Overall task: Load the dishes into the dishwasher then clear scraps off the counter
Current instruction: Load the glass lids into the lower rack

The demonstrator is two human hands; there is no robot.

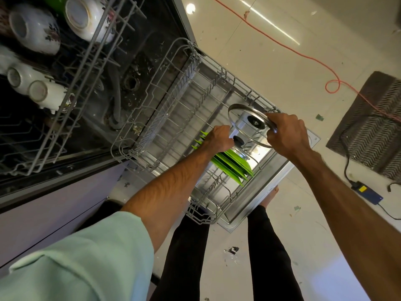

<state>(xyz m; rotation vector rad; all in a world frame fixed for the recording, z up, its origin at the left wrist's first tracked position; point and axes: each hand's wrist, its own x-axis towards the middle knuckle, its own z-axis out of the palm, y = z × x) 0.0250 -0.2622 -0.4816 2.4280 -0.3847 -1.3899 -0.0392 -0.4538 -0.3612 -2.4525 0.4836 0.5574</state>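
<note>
1. Fingers of the right hand (286, 135) are curled over the steel rim of a round glass pot lid with a black central knob (251, 127), pinching its near edge; the lid is tilted on edge above the far end of the lower rack.
2. Left hand (219, 139) is closed in a loose fist among the tines, just beside a second lid's black knob (238, 141). Whether it grips the knob, a wire or a plate edge cannot be told; the fingertips are hidden.
3. Bright green flat plates (233, 165) stand slotted on edge in the grey wire lower rack (152, 124), which is pulled out over the open stainless dishwasher door (271, 181). The left hand touches or nearly touches their upper edges.
4. Upper rack (71, 61) holds white floral ceramic bowls (36, 27) and white cups (36, 88), all mouth-down.
5. Step in hand, judged: loading stage, seating the glass lid in the lower rack next to the green plates. Counter scraps not yet addressed; counter is out of view.
6. Next move likely calls for lowering the lid rim between two tines, keeping it near upright, with the left hand steadying its neighbours.
7. Orange cable (303, 57) and patterned mat (368, 131) lie on the floor, well apart from the work.
</note>
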